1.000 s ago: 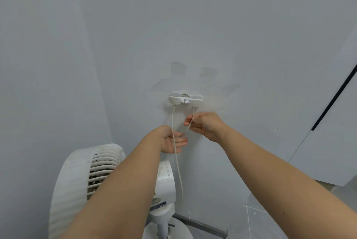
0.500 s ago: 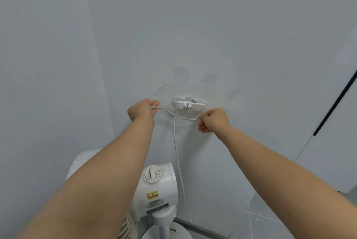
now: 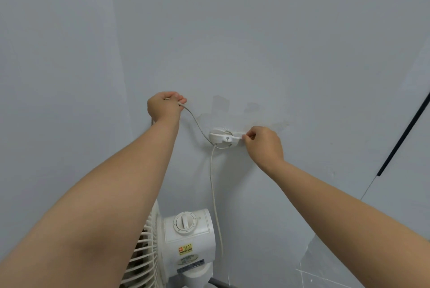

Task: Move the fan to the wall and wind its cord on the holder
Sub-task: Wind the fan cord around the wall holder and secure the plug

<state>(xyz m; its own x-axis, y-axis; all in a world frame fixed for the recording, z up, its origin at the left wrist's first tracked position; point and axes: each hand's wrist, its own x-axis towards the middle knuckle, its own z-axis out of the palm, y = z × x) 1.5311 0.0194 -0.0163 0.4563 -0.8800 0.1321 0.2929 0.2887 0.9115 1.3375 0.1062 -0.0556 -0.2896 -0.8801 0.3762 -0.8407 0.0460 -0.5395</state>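
Note:
A white fan (image 3: 188, 239) stands against the grey wall at the bottom, its grille partly behind my left forearm. A white cord holder (image 3: 221, 138) is fixed to the wall above it. The thin white cord (image 3: 215, 194) rises from behind the fan to the holder, then arcs up and left. My left hand (image 3: 164, 106) pinches the cord up and to the left of the holder. My right hand (image 3: 264, 143) is at the holder's right wing, fingertips pinched on its tip or on the cord there; which one I cannot tell.
The grey wall (image 3: 256, 43) fills the view, with a corner on the left and patchy marks around the holder. A dark door edge (image 3: 402, 139) runs diagonally at the right. Tiled floor (image 3: 330, 273) shows at the bottom right.
My left hand has lifted the cord higher and further left, drawing it round the holder's left side. My right hand has moved up from below the holder to its right wing.

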